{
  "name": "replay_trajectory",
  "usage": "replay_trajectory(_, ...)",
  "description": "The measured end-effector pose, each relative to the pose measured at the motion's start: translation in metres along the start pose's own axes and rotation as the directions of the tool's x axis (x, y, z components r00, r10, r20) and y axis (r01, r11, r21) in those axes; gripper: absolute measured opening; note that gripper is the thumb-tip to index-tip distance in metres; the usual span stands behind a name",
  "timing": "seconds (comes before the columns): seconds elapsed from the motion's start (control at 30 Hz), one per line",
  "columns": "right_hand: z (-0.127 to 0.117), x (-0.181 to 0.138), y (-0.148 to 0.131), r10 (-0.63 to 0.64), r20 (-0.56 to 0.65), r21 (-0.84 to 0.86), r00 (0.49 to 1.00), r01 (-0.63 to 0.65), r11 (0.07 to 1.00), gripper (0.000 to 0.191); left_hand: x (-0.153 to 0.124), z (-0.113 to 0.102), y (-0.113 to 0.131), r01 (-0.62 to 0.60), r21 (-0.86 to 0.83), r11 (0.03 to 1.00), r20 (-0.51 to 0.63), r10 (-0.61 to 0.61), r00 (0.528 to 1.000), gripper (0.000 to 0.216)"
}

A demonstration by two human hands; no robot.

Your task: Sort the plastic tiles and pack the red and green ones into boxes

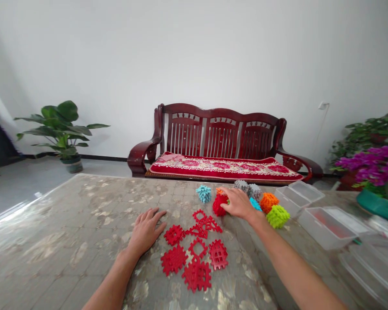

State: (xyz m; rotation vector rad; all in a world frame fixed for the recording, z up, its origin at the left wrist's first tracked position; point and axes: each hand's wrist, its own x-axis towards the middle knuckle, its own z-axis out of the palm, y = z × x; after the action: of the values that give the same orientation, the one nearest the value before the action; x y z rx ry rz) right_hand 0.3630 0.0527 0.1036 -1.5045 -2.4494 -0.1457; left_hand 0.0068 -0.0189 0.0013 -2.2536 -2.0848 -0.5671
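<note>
My left hand (pixel 147 230) lies flat on the patterned tablecloth (pixel 93 241), fingers spread, holding nothing. Just right of it are several loose red interlocking panels (pixel 197 275), some solid, some with window or frame openings. Farther out, my right hand (pixel 237 202) has its fingers curled round a red block (pixel 219 206) built of such toothed pieces; part of the block is hidden by the hand. Around that hand sit a light blue block (pixel 203 194), grey blocks (pixel 247 188), an orange block (pixel 269 201), a lime green block (pixel 278 216) and a partly covered blue one (pixel 255 204).
Clear plastic boxes (pixel 328 228) and stacked lids (pixel 375 267) occupy the table's right side; one box has something red inside. Purple flowers (pixel 371 165) in a teal pot (pixel 377 204) stand beyond them. Behind the table is a wooden bench (pixel 220 133), with a potted plant (pixel 67 129) at left.
</note>
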Motion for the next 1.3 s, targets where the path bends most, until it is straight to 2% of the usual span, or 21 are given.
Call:
replay_trajectory(0.1, 0.002, 0.004, 0.001, -0.015, 0.024, -0.005, 1.000, 0.015, 1.000, 0.064, 0.000, 0.000, 0.000, 0.005, -0.009, 1.000, 0.006, -0.005, 1.000, 0.040)
replay_trajectory(0.2, 0.001, -0.006, -0.002, -0.015, -0.043, 0.061, 0.999, 0.017, 0.998, 0.053, 0.000, -0.002, 0.001, 0.010, -0.022, 1.000, 0.021, -0.009, 1.000, 0.041)
replay_trajectory(0.3, 0.003, -0.032, -0.016, -0.013, -0.152, 0.214, 0.988, 0.046, 0.976, 0.032, 0.001, -0.008, 0.004, 0.026, -0.056, 0.998, 0.046, -0.024, 0.999, 0.043)
replay_trajectory(0.37, 0.010, -0.056, -0.030, -0.033, -0.154, 0.316, 0.988, 0.081, 0.945, 0.031, 0.001, -0.015, 0.008, 0.033, -0.089, 0.996, 0.107, -0.024, 0.994, 0.050)
replay_trajectory(0.4, 0.016, -0.068, -0.037, -0.048, -0.129, 0.347, 0.991, 0.090, 0.934, 0.036, 0.001, -0.019, 0.011, 0.031, -0.104, 0.994, 0.161, -0.014, 0.987, 0.057)
replay_trajectory(0.5, 0.037, -0.098, -0.052, -0.088, -0.020, 0.367, 0.996, 0.089, 0.926, 0.062, 0.000, -0.032, 0.024, -0.014, -0.147, 0.989, 0.355, 0.066, 0.932, 0.091)
replay_trajectory(0.57, 0.050, -0.109, -0.055, -0.072, 0.054, 0.342, 0.996, 0.050, 0.939, 0.072, -0.002, -0.039, 0.034, -0.058, -0.177, 0.983, 0.454, 0.133, 0.881, 0.113)
replay_trajectory(0.67, 0.064, -0.109, -0.057, -0.041, 0.115, 0.299, 0.992, 0.005, 0.954, 0.071, -0.007, -0.043, 0.047, -0.112, -0.196, 0.974, 0.572, 0.206, 0.794, 0.131)
replay_trajectory(0.73, 0.070, -0.102, -0.059, -0.051, 0.116, 0.286, 0.992, 0.016, 0.958, 0.068, -0.010, -0.043, 0.052, -0.130, -0.188, 0.973, 0.599, 0.219, 0.770, 0.132)
replay_trajectory(0.87, 0.079, -0.086, -0.065, -0.071, 0.083, 0.305, 0.994, 0.042, 0.951, 0.059, -0.013, -0.037, 0.059, -0.118, -0.167, 0.979, 0.584, 0.195, 0.788, 0.126)
replay_trajectory(0.97, 0.084, -0.082, -0.065, -0.061, 0.048, 0.369, 0.997, 0.039, 0.929, 0.053, -0.015, -0.027, 0.063, -0.109, -0.212, 0.971, 0.500, 0.204, 0.842, 0.119)
replay_trajectory(1.07, 0.087, -0.085, -0.059, -0.023, -0.002, 0.459, 1.000, 0.021, 0.888, 0.049, -0.013, -0.018, 0.058, -0.116, -0.361, 0.925, 0.372, 0.257, 0.892, 0.112)
replay_trajectory(1.17, 0.086, -0.090, -0.055, 0.012, -0.057, 0.526, 0.998, 0.020, 0.850, 0.047, -0.009, -0.018, 0.044, -0.052, -0.534, 0.844, 0.261, 0.223, 0.939, 0.086)
replay_trajectory(1.23, 0.085, -0.091, -0.056, 0.014, -0.079, 0.541, 0.997, 0.031, 0.840, 0.043, -0.006, -0.024, 0.034, 0.008, -0.532, 0.847, 0.255, 0.151, 0.955, 0.069)
replay_trajectory(1.3, 0.083, -0.091, -0.058, 0.015, -0.085, 0.536, 0.996, 0.033, 0.844, 0.039, -0.004, -0.031, 0.027, 0.025, -0.451, 0.892, 0.296, 0.123, 0.947, 0.065)
